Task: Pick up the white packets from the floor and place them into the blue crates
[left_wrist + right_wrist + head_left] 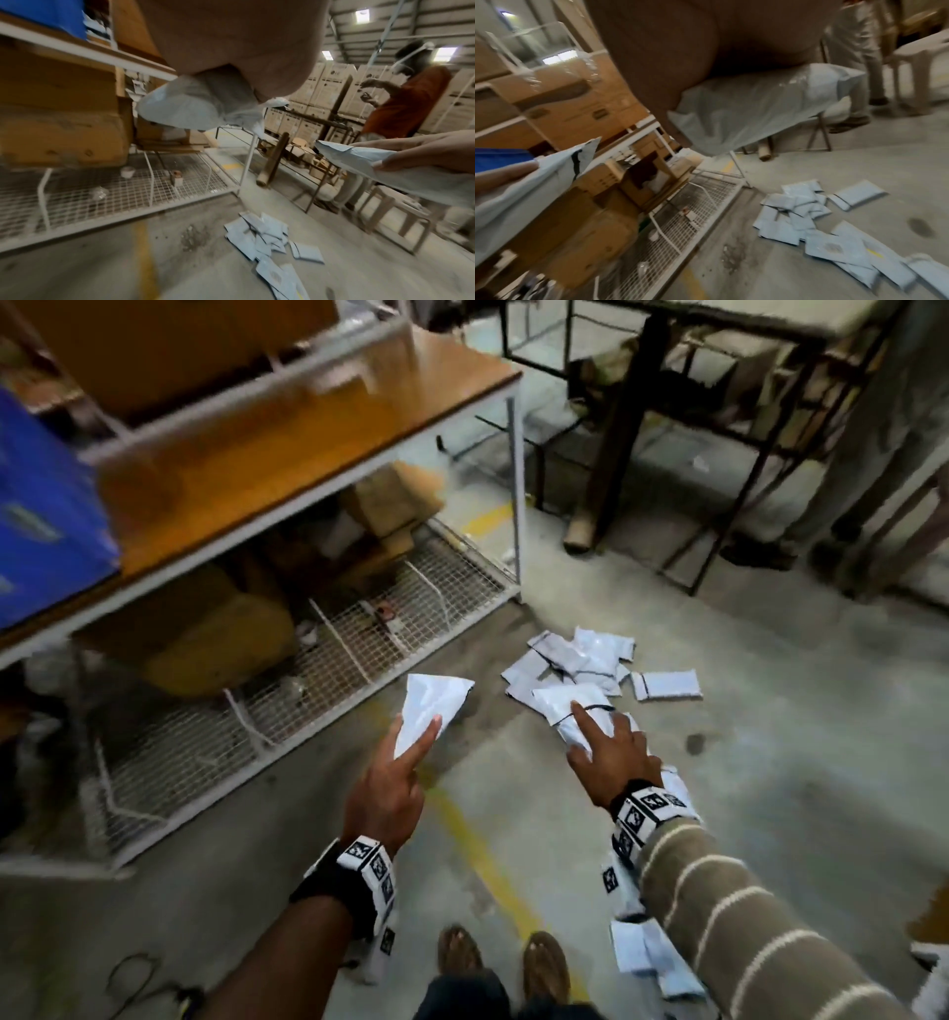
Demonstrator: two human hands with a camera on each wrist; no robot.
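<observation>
Both hands up, one white packet each.
Left hand (387, 793) grips a creased packet (429, 711); right hand (611, 752) grips a plump, black-edged packet (575, 706). More flat packets (575, 660) are piled on the floor beside the wire shelf (359, 629). Blue crate (46, 516) sits atop the shelf.

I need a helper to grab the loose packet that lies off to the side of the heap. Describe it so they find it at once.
Start at the metal rack with the wire mesh shelf; on the concrete floor just past its corner leg lies a heap of white packets. The stray packet lies flat at the heap's right edge. Unlike its overlapping neighbours, nothing covers it.
</observation>
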